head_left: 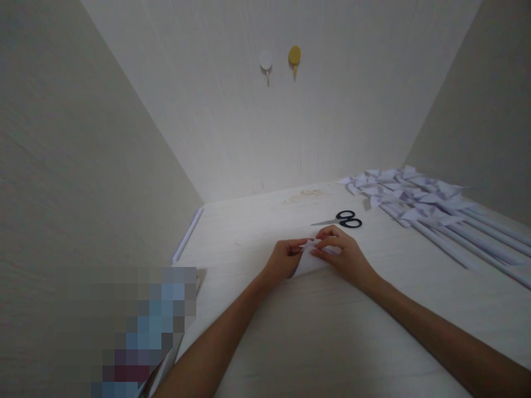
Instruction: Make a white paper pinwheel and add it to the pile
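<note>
Between my two hands, just above the white tabletop point(265, 221), is a piece of white paper point(309, 263) with folded or cut points at its upper edge. My left hand point(285, 257) pinches its left side, thumb and fingers closed near the top. On the other side, my right hand point(338, 251) has its fingers bent and closed on the upper right part of the paper. The fingertips of both hands nearly meet at the middle. Black-handled scissors point(348, 219) lie just beyond my right hand, blades pointing left.
Several white paper pinwheels point(415, 193) on rolled paper sticks point(448, 249) lie in a pile at the right. One rolled paper stick point(187, 235) rests along the left edge. A white hook point(266, 61) and a yellow hook point(294, 55) are on the back wall. Pixelated blur covers the lower left.
</note>
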Available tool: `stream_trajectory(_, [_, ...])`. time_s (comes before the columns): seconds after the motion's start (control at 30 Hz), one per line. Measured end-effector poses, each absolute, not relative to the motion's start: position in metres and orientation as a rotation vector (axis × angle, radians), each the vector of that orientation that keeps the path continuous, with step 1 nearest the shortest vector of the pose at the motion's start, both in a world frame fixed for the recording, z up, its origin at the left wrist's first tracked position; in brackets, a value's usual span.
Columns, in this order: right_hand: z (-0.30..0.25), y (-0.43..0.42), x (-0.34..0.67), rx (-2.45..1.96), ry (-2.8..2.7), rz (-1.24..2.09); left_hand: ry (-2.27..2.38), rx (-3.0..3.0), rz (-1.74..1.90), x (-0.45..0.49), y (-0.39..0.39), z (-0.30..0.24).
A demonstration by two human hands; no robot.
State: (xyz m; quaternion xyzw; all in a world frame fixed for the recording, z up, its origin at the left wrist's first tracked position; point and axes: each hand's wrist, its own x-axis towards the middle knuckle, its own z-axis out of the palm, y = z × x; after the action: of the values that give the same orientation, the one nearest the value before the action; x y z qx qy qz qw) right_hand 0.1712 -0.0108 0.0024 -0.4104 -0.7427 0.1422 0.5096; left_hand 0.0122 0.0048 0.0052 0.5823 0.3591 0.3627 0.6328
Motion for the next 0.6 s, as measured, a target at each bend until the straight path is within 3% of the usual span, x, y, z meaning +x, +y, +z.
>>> stream_trajectory(0.27, [0.008,-0.008,0.172,-1.238,-1.587,0.768,0.743,1.422,0.822,0.012,0.003,0.007])
stream_trajectory(0.6, [0.018,-0.013,0.172,-1.334,-1.495,0.923,0.733,1.421,0.782,0.011,-0.001,0.012])
